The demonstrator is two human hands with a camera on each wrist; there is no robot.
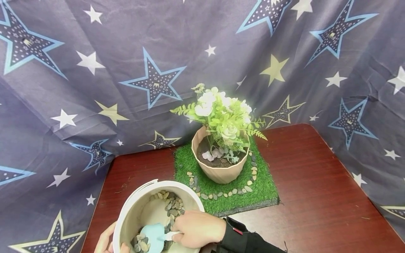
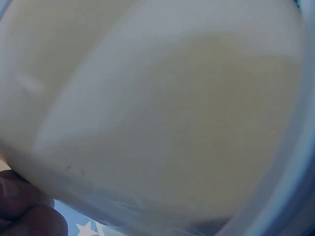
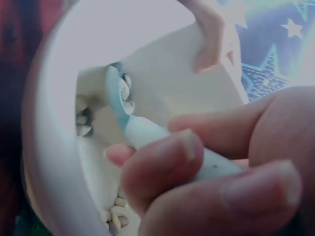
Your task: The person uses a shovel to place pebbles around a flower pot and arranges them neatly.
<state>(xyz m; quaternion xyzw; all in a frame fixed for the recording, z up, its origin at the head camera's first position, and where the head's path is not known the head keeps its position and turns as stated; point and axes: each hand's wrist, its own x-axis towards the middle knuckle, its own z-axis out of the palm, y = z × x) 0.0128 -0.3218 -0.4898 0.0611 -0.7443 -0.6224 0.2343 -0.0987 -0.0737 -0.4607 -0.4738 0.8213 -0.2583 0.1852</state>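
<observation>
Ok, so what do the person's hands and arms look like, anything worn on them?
Both hands are bare, no gloves. The right hand comes out of a black sleeve with a small red mark near the cuff. Only the fingers of the left hand show, so its sleeve is out of view.

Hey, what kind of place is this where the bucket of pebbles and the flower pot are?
Probably a small indoor craft or recording corner, not a garden: a dark red wooden table hemmed in by star-print cloth, with a flower pot on a square of fake grass.
</observation>
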